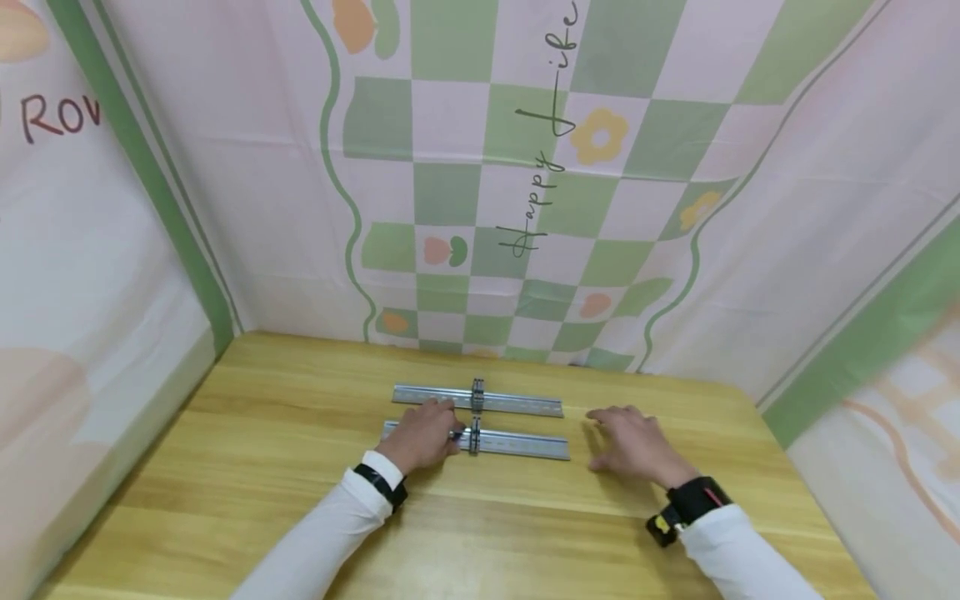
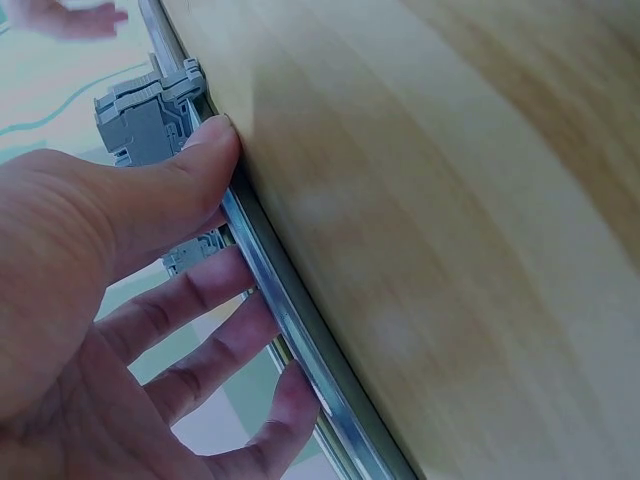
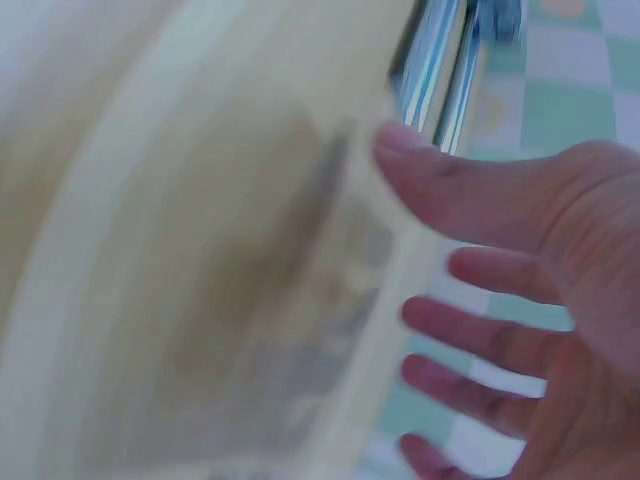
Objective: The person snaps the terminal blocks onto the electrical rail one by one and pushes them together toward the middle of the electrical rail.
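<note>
Two slotted metal DIN rails lie side by side, a near rail [image 1: 525,445] and a far rail [image 1: 521,404]. Each carries a narrow grey terminal block, the near block [image 1: 475,435] and the far block [image 1: 477,394]. My left hand [image 1: 423,435] grips the near rail just left of its block. In the left wrist view the thumb presses the front edge of the rail [image 2: 285,310], right beside the grey terminal block [image 2: 145,120], and the fingers reach behind. Past the rails' right ends, my right hand [image 1: 636,446] holds nothing, its fingers spread and thumb apart.
The rails rest on a wooden table [image 1: 495,533]. A patterned fabric curtain [image 1: 285,208] hangs along the table's back edge, with more fabric at both sides. Dark straps circle both wrists, and a small black device [image 1: 662,528] hangs at the right one.
</note>
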The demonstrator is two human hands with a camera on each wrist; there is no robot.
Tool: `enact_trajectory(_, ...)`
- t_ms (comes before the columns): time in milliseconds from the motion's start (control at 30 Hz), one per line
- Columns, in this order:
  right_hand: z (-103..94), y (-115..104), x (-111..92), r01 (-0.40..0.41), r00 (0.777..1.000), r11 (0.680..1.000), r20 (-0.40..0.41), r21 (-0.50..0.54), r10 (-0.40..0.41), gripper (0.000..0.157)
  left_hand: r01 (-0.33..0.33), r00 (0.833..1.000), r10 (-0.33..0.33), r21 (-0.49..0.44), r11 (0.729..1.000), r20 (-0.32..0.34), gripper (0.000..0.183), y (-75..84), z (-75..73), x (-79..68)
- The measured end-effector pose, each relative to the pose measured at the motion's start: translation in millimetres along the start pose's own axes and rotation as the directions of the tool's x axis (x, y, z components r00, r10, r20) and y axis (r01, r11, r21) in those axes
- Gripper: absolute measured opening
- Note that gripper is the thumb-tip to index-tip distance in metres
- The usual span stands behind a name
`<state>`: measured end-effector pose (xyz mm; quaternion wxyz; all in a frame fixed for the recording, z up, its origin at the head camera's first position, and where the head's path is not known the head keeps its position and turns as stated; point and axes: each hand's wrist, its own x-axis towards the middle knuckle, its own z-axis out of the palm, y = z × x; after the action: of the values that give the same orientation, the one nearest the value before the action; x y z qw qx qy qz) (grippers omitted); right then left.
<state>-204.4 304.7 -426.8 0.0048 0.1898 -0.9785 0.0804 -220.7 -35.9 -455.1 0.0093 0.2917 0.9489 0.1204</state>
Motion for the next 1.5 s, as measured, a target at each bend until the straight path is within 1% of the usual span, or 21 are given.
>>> enact_trajectory(100,-11.5,21.9,-15.3,-0.05,0.994,0.996,0.089,-0.073,0.056,0.08,0.002,1.0,-0.002,-0.001,1.0,0.004,0.028,-0.1,0.7,-0.1)
enact_trajectory(200,-19.7,36.8,-27.1,-0.089,0.981,0.989,0.163,-0.121,0.108,0.084,0.006,1.0,-0.006,-0.004,1.0,0.007,0.027,-0.1,0.7,-0.2)
enact_trajectory(300,-23.8,45.5,-34.1,-0.111,0.963,0.981,0.227,-0.157,0.145,0.082,0.005,1.0,-0.005,-0.001,1.0,0.006,0.027,-0.1,0.5,-0.2)
enact_trajectory(400,-25.2,49.4,-37.2,-0.109,0.955,0.978,0.254,-0.18,0.153,0.078,0.002,1.0,-0.002,0.0,1.0,0.003,0.027,0.3,0.1,-0.1)
enact_trajectory(600,-23.1,52.3,-38.4,-0.077,0.967,0.975,0.221,-0.21,0.124,0.075,0.01,1.0,-0.009,-0.012,1.0,0.016,0.028,1.3,-0.5,-0.8)
enact_trajectory(733,-20.6,55.8,-37.4,-0.033,0.985,0.973,0.159,-0.228,0.071,0.062,0.012,1.0,-0.012,-0.015,1.0,0.016,0.028,1.4,-0.6,-0.8)
enact_trajectory(833,-18.7,60.3,-36.1,0.015,0.993,0.967,0.118,-0.255,0.016,0.051,0.012,1.0,-0.012,-0.011,1.0,0.013,0.028,0.6,-0.2,-0.2)
enact_trajectory(933,-16.7,63.0,-36.1,0.041,0.994,0.962,0.108,-0.27,-0.012,0.045,0.015,1.0,-0.015,-0.01,1.0,0.014,0.029,0.0,0.1,0.1)
enact_trajectory(1033,-16.7,63.4,-36.0,0.056,0.994,0.961,0.109,-0.269,-0.027,0.043,0.015,1.0,-0.015,-0.011,1.0,0.013,0.029,-0.1,0.5,0.3)
enact_trajectory(1100,-17.7,61.2,-35.9,0.056,0.993,0.966,0.111,-0.252,-0.029,0.042,0.011,1.0,-0.011,-0.011,1.0,0.012,0.029,-0.2,0.8,0.5)
enact_trajectory(1233,-19.8,50.2,-32.4,0.061,0.994,0.974,0.102,-0.216,-0.039,0.042,-0.003,1.0,0.003,0.003,1.0,0.009,0.028,-0.6,1.4,1.6)
enact_trajectory(1333,-20.6,34.2,-25.7,0.064,0.996,0.983,0.072,-0.171,-0.052,0.044,-0.006,1.0,0.006,0.009,1.0,0.011,0.028,-0.7,1.2,1.9)
enact_trajectory(1433,-19.4,13.8,-15.1,0.068,0.997,0.994,0.025,-0.08,-0.067,0.047,-0.004,1.0,0.004,0.002,1.0,0.011,0.028,-0.5,0.6,1.8)
enact_trajectory(1500,-17.6,-1.4,-6.4,0.071,0.997,0.997,0.001,0.011,-0.071,0.05,-0.003,1.0,0.003,0.002,1.0,0.01,0.028,-0.4,0.3,1.7)
